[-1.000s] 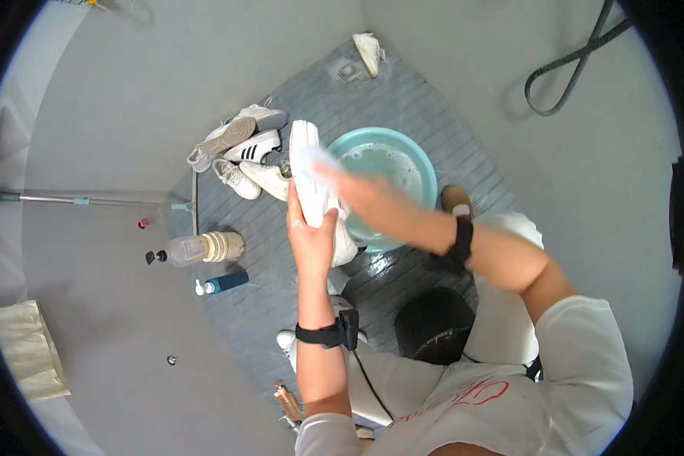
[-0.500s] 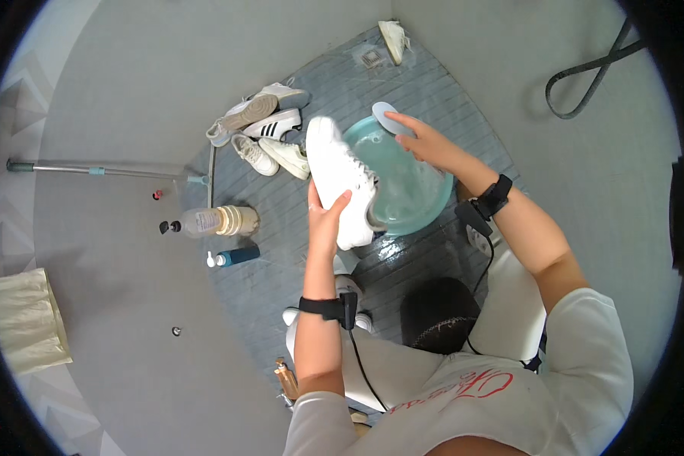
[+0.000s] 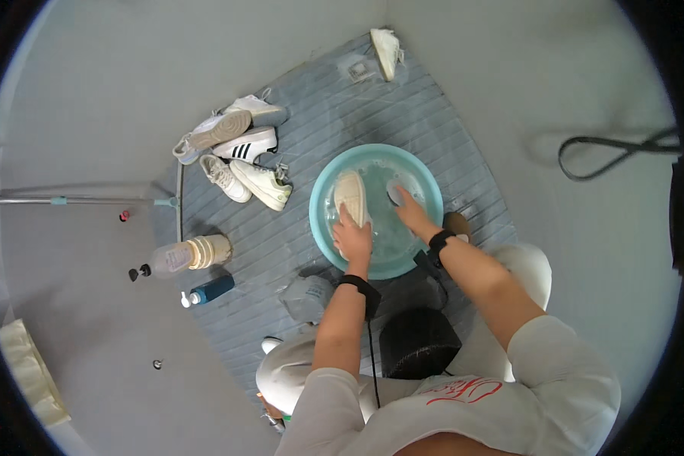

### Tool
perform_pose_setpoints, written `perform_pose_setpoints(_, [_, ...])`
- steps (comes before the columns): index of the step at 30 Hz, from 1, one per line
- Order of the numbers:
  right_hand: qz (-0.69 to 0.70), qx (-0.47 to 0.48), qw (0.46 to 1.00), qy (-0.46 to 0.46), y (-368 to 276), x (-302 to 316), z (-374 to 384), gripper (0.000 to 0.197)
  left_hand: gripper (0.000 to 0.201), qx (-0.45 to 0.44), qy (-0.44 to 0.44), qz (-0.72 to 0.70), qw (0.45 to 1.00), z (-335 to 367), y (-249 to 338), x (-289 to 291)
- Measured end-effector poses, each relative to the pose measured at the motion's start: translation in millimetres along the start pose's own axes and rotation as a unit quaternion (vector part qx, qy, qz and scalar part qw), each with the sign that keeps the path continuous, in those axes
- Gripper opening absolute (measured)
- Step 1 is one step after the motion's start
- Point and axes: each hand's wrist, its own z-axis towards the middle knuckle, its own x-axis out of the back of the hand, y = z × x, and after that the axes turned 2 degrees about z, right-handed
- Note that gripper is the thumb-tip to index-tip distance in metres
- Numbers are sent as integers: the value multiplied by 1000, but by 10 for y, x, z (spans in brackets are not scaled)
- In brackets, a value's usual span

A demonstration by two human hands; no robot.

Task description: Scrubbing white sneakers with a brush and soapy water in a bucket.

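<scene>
A white sneaker (image 3: 350, 190) lies sole up in the turquoise basin (image 3: 318, 220), low at the cloudy water. My left hand (image 3: 353, 237) grips it by the end nearer me, thumb and fingers around its sides. To the right of the sneaker, inside the basin, my right hand (image 3: 416, 215) is closed on a pale oval brush (image 3: 394, 194). A small gap separates the brush from the shoe. The brush's bristles and the shoe's upper are hidden.
Several pale sneakers (image 3: 232, 139) are heaped at the left wall, and one white shoe (image 3: 387, 53) leans by the floor drain (image 3: 359, 71). A pump bottle (image 3: 172, 260), a blue bottle (image 3: 212, 289), a clear container (image 3: 307, 298) and a dark stool (image 3: 419, 342) are around me.
My left hand has lowered the sneaker into the basin and turned it sole up. My right hand has come down from the far rim into the basin with the brush. The view has shifted.
</scene>
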Motion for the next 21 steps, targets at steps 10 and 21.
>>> perform_pose_setpoints(10, [-53,-111,991,54,587,-379,574,58,51,-3,-45,-442,896,468,-504,-1049])
perform_pose_setpoints(21, [-239,36,966,87,-5,-688,161,86,30,19,-136,-225,965,516,-1110,-1432])
